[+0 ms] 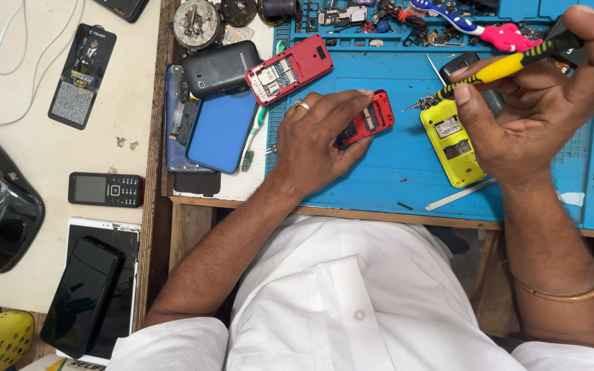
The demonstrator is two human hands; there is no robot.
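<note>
Tabletop (49, 158): pale surface running out to the left of the left hand, carrying a dark keypad phone (106, 189), a tablet with a black smartphone (81, 295) lying on it, and a carded accessory pack (82, 75).
Blue work mat (393, 182): lies under both hands, its far edge crowded with small parts and a pink-and-blue toothbrush (489, 31).
Blue phone panel (221, 132): flat, just left of the left hand, with a dark grey phone (221, 67) beyond it.
Left hand (317, 141): palm down on the mat, a ring on one finger, fingers pressed onto a small red phone part (369, 120), pinning it flat; the fingertips cover its near end.
Right hand (544, 103): raised over the mat's right side, fingers curled and pinching a yellow-and-black screwdriver (510, 65); the tip points left, towards the left hand.
Open red phone (289, 69): back off, circuit showing, just beyond the left hand's knuckles.
Yellow phone (452, 144): open, battery bay up, on the mat directly below the screwdriver tip, between the two hands and nearer the right.
White strip (458, 196): thin, on the mat near the right wrist.
</note>
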